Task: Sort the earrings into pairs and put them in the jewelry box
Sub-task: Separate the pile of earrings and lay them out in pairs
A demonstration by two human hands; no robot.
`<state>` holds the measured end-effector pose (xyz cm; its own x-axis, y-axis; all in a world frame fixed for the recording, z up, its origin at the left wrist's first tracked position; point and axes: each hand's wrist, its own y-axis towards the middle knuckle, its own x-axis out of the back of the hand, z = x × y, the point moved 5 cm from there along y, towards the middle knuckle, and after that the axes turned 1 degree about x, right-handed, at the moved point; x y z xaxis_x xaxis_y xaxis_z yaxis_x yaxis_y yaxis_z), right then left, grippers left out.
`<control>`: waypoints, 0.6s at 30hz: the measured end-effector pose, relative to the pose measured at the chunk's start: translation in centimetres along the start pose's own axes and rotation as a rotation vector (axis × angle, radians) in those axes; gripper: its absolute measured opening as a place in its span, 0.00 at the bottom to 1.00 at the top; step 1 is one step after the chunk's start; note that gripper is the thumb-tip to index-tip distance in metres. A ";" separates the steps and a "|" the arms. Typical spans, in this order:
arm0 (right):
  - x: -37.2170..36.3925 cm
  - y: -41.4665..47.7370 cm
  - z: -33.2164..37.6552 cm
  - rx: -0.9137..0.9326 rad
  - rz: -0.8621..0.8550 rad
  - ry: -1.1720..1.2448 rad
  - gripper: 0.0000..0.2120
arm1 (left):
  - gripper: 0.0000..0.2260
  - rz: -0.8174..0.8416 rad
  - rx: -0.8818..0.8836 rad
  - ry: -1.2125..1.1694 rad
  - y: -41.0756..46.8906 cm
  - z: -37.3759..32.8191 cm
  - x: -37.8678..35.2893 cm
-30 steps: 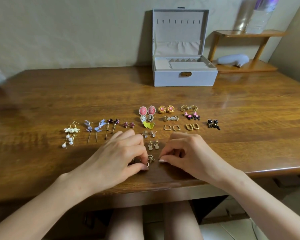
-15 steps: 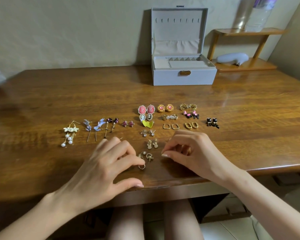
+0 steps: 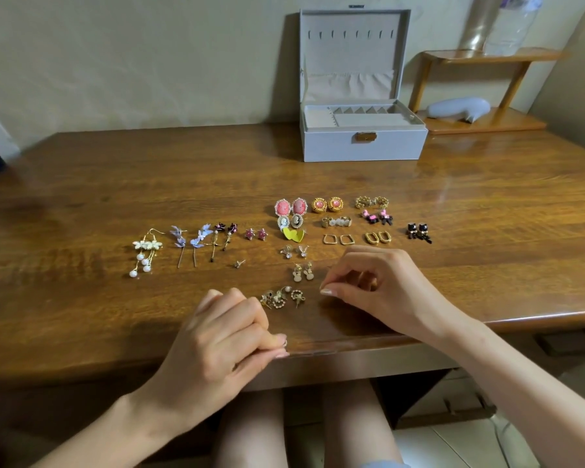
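**Bench (image 3: 115, 184), earring sorting: current state**

- Jewelry box (image 3: 362, 146): at 12 o'clock against the far wall, lid upright. The compartments in view hold no earrings.
- Paired earrings (image 3: 299, 207): set out two by two in rows across mid-bench, from 9 to 3 o'clock, well apart from the box.
- Unsorted cluster (image 3: 279, 298): a few small gilt pieces touching one another, between the two hands.
- Loose stud (image 3: 238, 264): lies alone at 10 o'clock of the cluster, with no partner beside it.
- Left hand (image 3: 223, 342): fingers curled, thumb and forefinger pinching a small ring earring (image 3: 285, 342). A second ago this hand was working over the cluster. It has since drawn back toward 6 o'clock, to the near edge, taking the ring with it.
- Right hand (image 3: 382, 285): at 3 o'clock of the cluster, fingers curled, thumb and forefinger tips together. Whether they hold anything cannot be told.

Judgement: one piece has been singled out of the cluster and its match is probably the next thing sought. Pairing is nearly complete, and boxing has not begun.
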<state>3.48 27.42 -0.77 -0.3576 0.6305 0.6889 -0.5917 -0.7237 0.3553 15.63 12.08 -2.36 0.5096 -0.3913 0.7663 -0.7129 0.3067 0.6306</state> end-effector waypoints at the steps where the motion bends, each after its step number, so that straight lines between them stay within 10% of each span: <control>1: 0.0 0.0 -0.1 -0.005 -0.007 0.007 0.03 | 0.09 0.007 0.016 -0.005 0.1 0.1 0.0; 18: 4.4 -2.6 -3.4 -0.066 -0.214 -0.256 0.03 | 0.06 0.055 0.081 0.208 10.3 -2.7 -5.2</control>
<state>0.96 32.97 -0.84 -0.0323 0.6691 0.7424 -0.6822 -0.5577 0.4729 6.94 19.65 0.51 0.5511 -0.1856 0.8135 -0.7746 0.2488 0.5815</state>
